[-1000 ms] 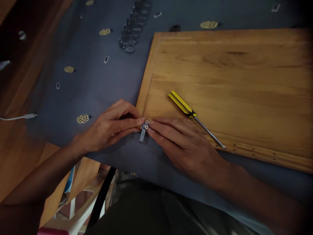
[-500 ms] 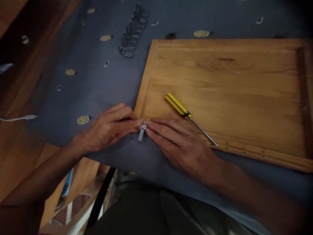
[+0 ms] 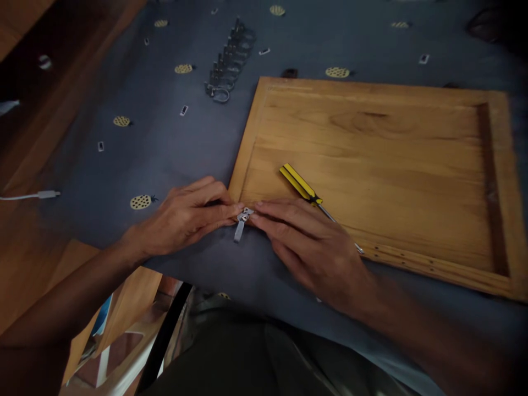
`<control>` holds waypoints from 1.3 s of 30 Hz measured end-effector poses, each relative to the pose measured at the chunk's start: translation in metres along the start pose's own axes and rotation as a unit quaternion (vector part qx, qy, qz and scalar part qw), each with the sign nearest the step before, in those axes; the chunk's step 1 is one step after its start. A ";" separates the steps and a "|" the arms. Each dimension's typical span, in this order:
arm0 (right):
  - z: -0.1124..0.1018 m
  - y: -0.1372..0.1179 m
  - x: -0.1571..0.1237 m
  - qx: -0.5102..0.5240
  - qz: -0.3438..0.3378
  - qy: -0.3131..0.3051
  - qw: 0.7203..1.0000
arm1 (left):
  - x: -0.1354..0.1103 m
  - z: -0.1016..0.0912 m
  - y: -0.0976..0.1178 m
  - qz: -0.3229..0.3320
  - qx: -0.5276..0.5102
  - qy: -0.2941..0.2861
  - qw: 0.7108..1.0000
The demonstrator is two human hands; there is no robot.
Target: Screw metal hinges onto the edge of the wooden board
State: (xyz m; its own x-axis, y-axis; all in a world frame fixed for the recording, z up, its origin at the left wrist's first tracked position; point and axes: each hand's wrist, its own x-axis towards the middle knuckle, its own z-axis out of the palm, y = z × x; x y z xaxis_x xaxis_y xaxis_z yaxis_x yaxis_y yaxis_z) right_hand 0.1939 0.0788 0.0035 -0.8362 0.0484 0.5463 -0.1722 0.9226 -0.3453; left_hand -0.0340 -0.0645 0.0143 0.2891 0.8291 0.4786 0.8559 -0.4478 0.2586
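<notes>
A small metal bracket (image 3: 240,231) with a flat tab and a screw head sits at the near left corner of a framed wooden panel (image 3: 371,154). My left hand (image 3: 187,214) has its thumb and forefinger pinched at the bracket's left side. My right hand (image 3: 315,242) reaches in from the right, its fingertips close together at the bracket's other side. Whether those right fingers hold a tiny part cannot be made out. Lying on the panel is a screwdriver (image 3: 300,183) with a yellow and black handle, its shaft partly hidden behind my right hand.
Several dark metal clamps or rings (image 3: 226,66) stand in a row on the blue patterned cloth (image 3: 157,148) beyond my hands. A white cable (image 3: 41,194) comes in at the left. Below the table edge, a white frame (image 3: 124,360) shows.
The view has shifted slightly, bringing the panel's right side into frame. My right fingertips have drawn a little away from the bracket's screws. My left hand keeps its pinch.
</notes>
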 end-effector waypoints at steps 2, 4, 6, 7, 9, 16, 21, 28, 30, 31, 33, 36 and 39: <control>0.000 0.000 0.001 -0.001 0.001 -0.007 1.000 | 0.000 0.001 -0.001 0.007 0.001 0.005 1.000; 0.000 0.000 0.001 0.002 0.004 -0.013 1.000 | -0.001 0.001 -0.001 0.013 0.003 0.011 1.000; 0.001 -0.001 0.001 0.007 0.006 -0.015 1.000 | -0.001 0.001 -0.001 0.010 0.006 0.007 1.000; 0.001 -0.001 0.000 0.010 0.008 -0.014 1.000 | -0.001 0.000 0.000 0.005 0.005 0.000 1.000; -0.001 -0.002 -0.001 0.013 0.011 -0.011 1.000 | -0.001 -0.001 0.002 -0.015 0.000 -0.017 1.000; -0.028 0.019 0.003 -0.081 0.141 0.006 0.987 | -0.001 -0.001 0.004 -0.023 0.000 -0.011 1.000; -0.035 0.043 0.012 -0.087 0.269 -0.072 0.956 | -0.002 0.002 0.003 -0.025 0.000 -0.006 1.000; -0.048 0.017 0.026 0.069 0.348 0.069 0.932 | -0.004 0.004 0.002 -0.035 -0.004 -0.011 0.999; -0.050 0.000 0.030 0.125 0.339 0.159 0.919 | -0.004 0.004 0.002 -0.034 -0.008 -0.006 0.999; -0.049 -0.008 0.032 0.152 0.330 0.189 0.912 | -0.004 0.004 0.002 -0.033 -0.008 -0.005 0.999; -0.045 -0.022 0.034 0.196 0.314 0.227 0.901 | -0.004 0.004 0.001 -0.028 -0.006 -0.005 1.000; -0.036 -0.031 0.035 0.210 0.293 0.237 0.903 | -0.003 0.003 0.002 -0.026 0.003 -0.012 1.000; -0.031 -0.032 0.037 0.233 0.269 0.224 0.907 | -0.002 0.003 0.002 -0.029 0.006 -0.016 0.999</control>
State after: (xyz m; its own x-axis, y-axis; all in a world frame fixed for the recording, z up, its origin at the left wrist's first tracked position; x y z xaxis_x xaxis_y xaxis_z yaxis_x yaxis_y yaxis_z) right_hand 0.1847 0.0628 0.0578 -0.5869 0.6904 0.4229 -0.0912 0.4626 -0.8819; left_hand -0.0316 -0.0661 0.0116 0.2521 0.8636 0.4366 0.8765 -0.3950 0.2751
